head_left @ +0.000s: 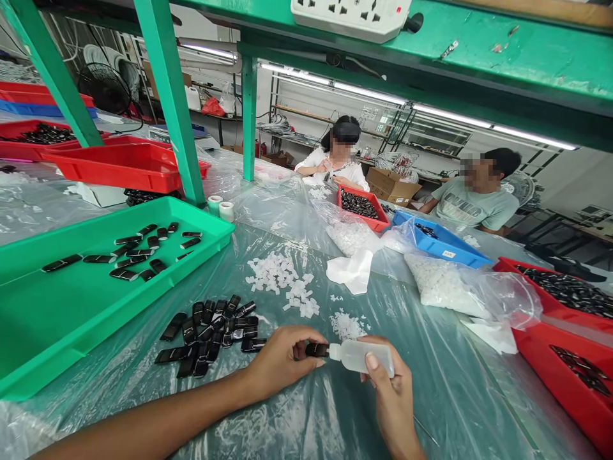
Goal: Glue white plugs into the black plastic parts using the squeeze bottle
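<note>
Between the thumb and fingers of my left hand (282, 361) is a small glossy black plastic piece (317, 349). My right hand (390, 390) grips a translucent white squeeze bottle (361, 355), held sideways. Its tip points left and meets the right end of the black piece; whether they touch exactly is hard to tell. To the left of my left hand lies a heap of similar black pieces (205, 338). Just beyond my hands are a small pile of tiny white bits (347, 324) and a larger pile of white pieces (272, 273).
A green tray (119, 319) with several black pieces stands at left, red trays (119, 169) behind it. At right are a bag of white pieces (445, 287), a blue tray (443, 246) and red trays (565, 377). Green posts (170, 96) rise ahead. Two people sit across the table.
</note>
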The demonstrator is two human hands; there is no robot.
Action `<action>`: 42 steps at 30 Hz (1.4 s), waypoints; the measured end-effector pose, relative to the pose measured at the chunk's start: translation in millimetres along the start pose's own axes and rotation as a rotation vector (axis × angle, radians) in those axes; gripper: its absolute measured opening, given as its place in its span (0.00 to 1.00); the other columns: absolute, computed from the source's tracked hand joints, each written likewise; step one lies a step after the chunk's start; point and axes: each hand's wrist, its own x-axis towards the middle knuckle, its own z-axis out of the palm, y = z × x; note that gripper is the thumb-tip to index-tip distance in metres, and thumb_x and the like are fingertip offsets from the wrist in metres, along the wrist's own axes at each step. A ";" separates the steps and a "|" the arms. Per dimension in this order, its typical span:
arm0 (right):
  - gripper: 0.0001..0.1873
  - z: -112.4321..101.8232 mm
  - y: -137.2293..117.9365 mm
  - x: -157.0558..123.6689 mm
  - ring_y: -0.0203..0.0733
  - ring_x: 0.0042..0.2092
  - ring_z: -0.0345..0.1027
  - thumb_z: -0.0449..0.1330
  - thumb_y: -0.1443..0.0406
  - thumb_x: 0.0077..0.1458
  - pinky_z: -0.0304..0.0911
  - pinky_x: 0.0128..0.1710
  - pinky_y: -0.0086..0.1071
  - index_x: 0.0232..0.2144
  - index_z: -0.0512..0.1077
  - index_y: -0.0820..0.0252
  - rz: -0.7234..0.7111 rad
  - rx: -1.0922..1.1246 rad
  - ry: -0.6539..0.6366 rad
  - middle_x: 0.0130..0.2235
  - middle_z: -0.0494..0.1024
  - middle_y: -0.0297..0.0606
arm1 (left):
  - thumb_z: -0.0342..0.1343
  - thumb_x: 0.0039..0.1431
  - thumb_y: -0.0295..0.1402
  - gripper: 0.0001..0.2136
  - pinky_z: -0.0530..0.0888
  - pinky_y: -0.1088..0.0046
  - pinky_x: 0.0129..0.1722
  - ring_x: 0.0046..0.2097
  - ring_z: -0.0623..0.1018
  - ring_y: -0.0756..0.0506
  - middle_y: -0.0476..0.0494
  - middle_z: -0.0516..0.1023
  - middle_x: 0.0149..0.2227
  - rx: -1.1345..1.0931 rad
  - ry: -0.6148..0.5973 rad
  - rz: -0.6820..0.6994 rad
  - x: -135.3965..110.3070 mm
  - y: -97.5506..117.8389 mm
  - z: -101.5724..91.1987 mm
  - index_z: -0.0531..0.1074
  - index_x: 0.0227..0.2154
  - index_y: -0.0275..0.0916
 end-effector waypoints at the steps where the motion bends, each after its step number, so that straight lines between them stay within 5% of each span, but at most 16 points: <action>1: 0.11 0.2 -0.8 -0.3 0.34 0.26 0.57 0.57 0.57 0.53 0.55 0.25 0.27 0.34 0.70 0.57 -0.012 -0.008 0.007 0.29 0.70 0.33 | 0.59 0.52 0.30 0.09 0.66 0.78 0.29 0.30 0.71 0.49 0.48 0.76 0.34 0.002 -0.001 0.002 0.0 -0.3 0.1 0.75 0.37 0.39; 29: 0.12 0.6 -2.3 0.2 0.38 0.27 0.65 0.60 0.57 0.49 0.62 0.24 0.27 0.32 0.72 0.59 -0.108 -0.068 0.067 0.29 0.73 0.36 | 0.58 0.53 0.30 0.12 0.66 0.79 0.28 0.31 0.72 0.49 0.47 0.74 0.37 -0.001 -0.006 0.021 -1.8 -3.8 -0.1 0.72 0.41 0.42; 42: 0.12 -2.5 -0.1 -1.1 0.39 0.28 0.65 0.60 0.57 0.50 0.62 0.25 0.27 0.33 0.72 0.59 -0.102 -0.091 0.054 0.29 0.73 0.37 | 0.51 0.59 0.28 0.12 0.72 0.76 0.36 0.37 0.76 0.47 0.46 0.77 0.40 -0.024 -0.123 0.066 -0.4 0.7 -1.8 0.73 0.44 0.43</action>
